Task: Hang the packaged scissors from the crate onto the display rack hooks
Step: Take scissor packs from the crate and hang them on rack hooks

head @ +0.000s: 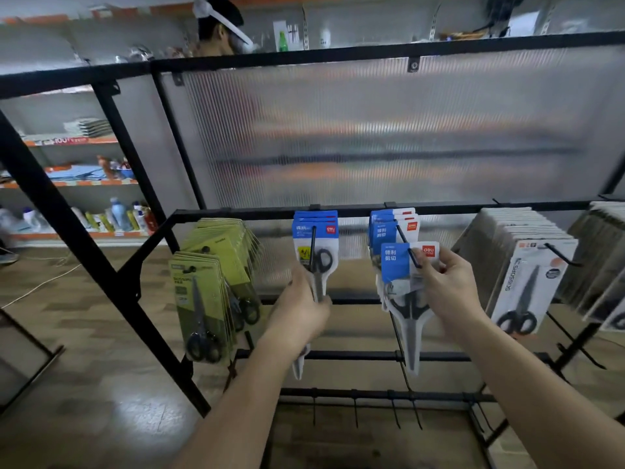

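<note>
While the middle scissors pack [316,252] is being half covered by the left hand [301,306], fingers curled round it, only its tip is showing below the wrist. On the next hook [414,258], the front pack [395,265] is being pinched at its top corner by the right hand [446,286]; whether it's threaded can't be told. Green packs [203,299] are hanging just left, grey packs [527,265] right, everything behind being smeared by the ribbed panel [372,130].
</note>
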Demonstrator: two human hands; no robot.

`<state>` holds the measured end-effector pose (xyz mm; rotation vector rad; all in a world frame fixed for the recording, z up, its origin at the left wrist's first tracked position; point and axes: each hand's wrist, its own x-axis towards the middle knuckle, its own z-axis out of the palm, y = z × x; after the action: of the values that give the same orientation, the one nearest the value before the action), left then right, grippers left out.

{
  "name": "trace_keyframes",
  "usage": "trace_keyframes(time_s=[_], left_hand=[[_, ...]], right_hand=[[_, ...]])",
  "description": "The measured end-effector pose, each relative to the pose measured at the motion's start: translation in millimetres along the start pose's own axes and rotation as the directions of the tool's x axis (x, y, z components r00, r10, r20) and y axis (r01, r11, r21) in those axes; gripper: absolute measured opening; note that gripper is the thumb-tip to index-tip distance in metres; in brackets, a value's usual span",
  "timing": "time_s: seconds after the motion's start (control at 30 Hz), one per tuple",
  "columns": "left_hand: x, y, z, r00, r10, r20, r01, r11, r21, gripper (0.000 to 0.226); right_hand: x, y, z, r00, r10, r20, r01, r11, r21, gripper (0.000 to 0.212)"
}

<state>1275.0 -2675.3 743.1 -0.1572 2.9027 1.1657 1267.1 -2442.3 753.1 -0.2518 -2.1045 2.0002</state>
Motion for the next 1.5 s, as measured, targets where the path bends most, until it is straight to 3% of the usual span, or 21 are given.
trace_keyframes(time_s=[0.1, 0.27, 0.5, 0.63, 0.7, 0.8, 0.9, 1.0, 1.2, 1.5], left_hand=[[-11, -5, 1, 0.997, 0.060, 0.040, -0.058, 0.997, -0.047, 0.032], [-28, -5, -1, 0.984, 0.172, 0.054, -0.177, 0.978, 0.110, 0.047], [-53, 16, -2, 0.981, 0.191, 0.044, -0.196, 0.969, 0.151, 0.039], [-67, 32, 6, 0.984, 0.178, 0.025, -0.180, 0.967, 0.183, 0.043], [-77, 41, 13, 0.983, 0.184, 0.010, -0.182, 0.961, 0.207, 0.045], [-94, 54, 26, 0.983, 0.182, 0.000, -0.176, 0.950, 0.259, 0.045], [-109, 65, 33, 0.980, 0.196, -0.029, -0.176, 0.930, 0.324, 0.049], [-125, 74, 35, 0.975, 0.219, -0.042, -0.188, 0.908, 0.375, 0.050], [-150, 77, 22, 0.941, 0.336, -0.024, -0.292, 0.848, 0.443, 0.046], [-197, 24, -31, 0.924, 0.381, 0.036, -0.353, 0.813, 0.463, 0.054]], right_hand=[[16, 1, 5, 1.000, 0.010, -0.020, -0.011, 0.999, -0.038, 0.028], [41, 0, 11, 1.000, -0.009, -0.027, 0.004, 0.988, -0.153, 0.028], [62, -7, 9, 0.998, -0.020, -0.064, -0.007, 0.921, -0.390, 0.049], [33, -14, -15, 0.996, -0.068, -0.048, 0.044, 0.917, -0.397, 0.025], [12, -17, -31, 0.998, -0.048, 0.030, 0.056, 0.914, -0.403, 0.016], [-20, -22, -53, 0.975, -0.020, 0.223, 0.145, 0.814, -0.562, 0.033], [-55, -32, -69, 0.929, -0.015, 0.369, 0.311, 0.569, -0.761, 0.049], [-91, -40, -82, 0.900, -0.013, 0.436, 0.409, 0.369, -0.834, 0.055], [-151, -45, -91, 0.907, -0.060, 0.418, 0.418, 0.266, -0.869, 0.055], [-232, -38, -58, 0.949, -0.042, 0.312, 0.310, 0.299, -0.903, 0.058]])
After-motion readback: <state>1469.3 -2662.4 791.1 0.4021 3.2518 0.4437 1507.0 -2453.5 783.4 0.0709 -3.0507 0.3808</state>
